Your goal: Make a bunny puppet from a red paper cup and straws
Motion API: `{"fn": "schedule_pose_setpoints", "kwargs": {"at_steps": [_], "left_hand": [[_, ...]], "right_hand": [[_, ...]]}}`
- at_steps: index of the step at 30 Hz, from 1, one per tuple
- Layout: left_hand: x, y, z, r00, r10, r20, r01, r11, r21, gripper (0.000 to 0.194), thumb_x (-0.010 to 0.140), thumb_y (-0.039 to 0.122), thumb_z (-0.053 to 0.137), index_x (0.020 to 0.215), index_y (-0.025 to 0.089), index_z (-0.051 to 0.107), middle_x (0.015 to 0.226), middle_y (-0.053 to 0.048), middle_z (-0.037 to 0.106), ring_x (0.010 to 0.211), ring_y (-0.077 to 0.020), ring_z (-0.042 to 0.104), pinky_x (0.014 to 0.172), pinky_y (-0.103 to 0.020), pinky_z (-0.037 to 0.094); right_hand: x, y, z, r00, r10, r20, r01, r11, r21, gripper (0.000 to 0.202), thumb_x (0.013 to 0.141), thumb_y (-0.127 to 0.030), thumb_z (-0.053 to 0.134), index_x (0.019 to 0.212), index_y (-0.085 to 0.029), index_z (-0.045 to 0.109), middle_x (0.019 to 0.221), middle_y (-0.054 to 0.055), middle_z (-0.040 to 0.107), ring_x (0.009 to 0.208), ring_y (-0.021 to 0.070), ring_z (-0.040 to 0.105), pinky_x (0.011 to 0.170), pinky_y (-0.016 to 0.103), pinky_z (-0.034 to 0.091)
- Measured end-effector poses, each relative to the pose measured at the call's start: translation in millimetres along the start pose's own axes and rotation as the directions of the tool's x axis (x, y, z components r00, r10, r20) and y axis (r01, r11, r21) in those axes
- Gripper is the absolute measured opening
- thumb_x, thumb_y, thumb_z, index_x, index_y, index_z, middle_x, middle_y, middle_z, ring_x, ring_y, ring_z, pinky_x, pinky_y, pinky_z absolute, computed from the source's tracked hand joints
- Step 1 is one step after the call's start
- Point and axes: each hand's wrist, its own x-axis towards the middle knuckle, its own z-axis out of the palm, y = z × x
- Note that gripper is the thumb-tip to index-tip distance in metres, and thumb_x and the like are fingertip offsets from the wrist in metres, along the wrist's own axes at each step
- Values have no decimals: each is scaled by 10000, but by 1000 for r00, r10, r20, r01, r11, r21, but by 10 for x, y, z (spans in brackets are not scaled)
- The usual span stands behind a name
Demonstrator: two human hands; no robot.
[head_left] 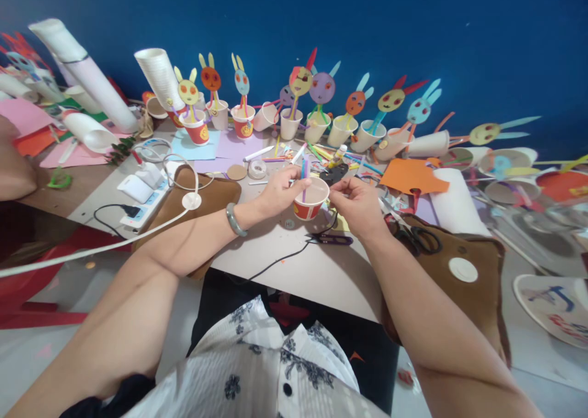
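A red and white paper cup (311, 198) is held upright near the table's middle. Two purple straws or strips (305, 176) rise at its left inner side. My left hand (282, 191) is closed on the cup's left rim, its thumb by the strips. On the cup's right, my right hand (356, 205) has its thumb and index finger pinched close to the rim; whatever they hold is too small to make out. Purple-handled snips (333, 239) lie on the table just below the cup, beside a black cable.
Paper-cup figures with rabbit heads (322, 88) line the back. A power strip (149, 200) and white cable are at left. Black-handled scissors (420, 239) rest on a brown pad (478, 295) at right. Pens, strips and orange paper (404, 176) lie behind the hands.
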Motion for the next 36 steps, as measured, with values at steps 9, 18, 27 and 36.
{"fn": "schedule_pose_setpoints", "kwargs": {"at_steps": [9,18,27,36], "left_hand": [[16,29,-72,999,-12,-38,12,1000,22,541,971,718,637,798,225,497,797,-4,539,778,-167,492,725,-335,426],[10,-1,-3,998,-29,-50,27,999,-29,481,992,676,644,875,212,596,878,-41,655,872,-192,590,789,-338,490],[-10,-24,33,996,-56,-69,52,997,-63,523,987,721,632,884,209,621,862,-44,676,870,-197,620,776,-337,513],[-21,4,21,996,-30,-85,28,999,-20,531,978,727,647,866,210,598,875,-45,658,859,-194,595,803,-356,515]], "right_hand": [[41,-20,52,987,141,76,-160,898,410,408,621,-411,935,861,-256,644,733,-48,629,577,98,557,598,275,573],[-26,-51,145,994,104,17,-103,926,364,514,664,-658,943,874,-255,703,686,-49,650,478,79,478,490,251,485],[-134,-78,132,995,-92,-31,94,994,58,495,810,-705,844,779,-250,652,607,-29,631,482,134,543,504,299,485],[-84,-36,182,992,122,-18,-111,948,299,565,657,-684,952,706,-229,621,603,-40,614,440,74,473,428,241,388]]}}
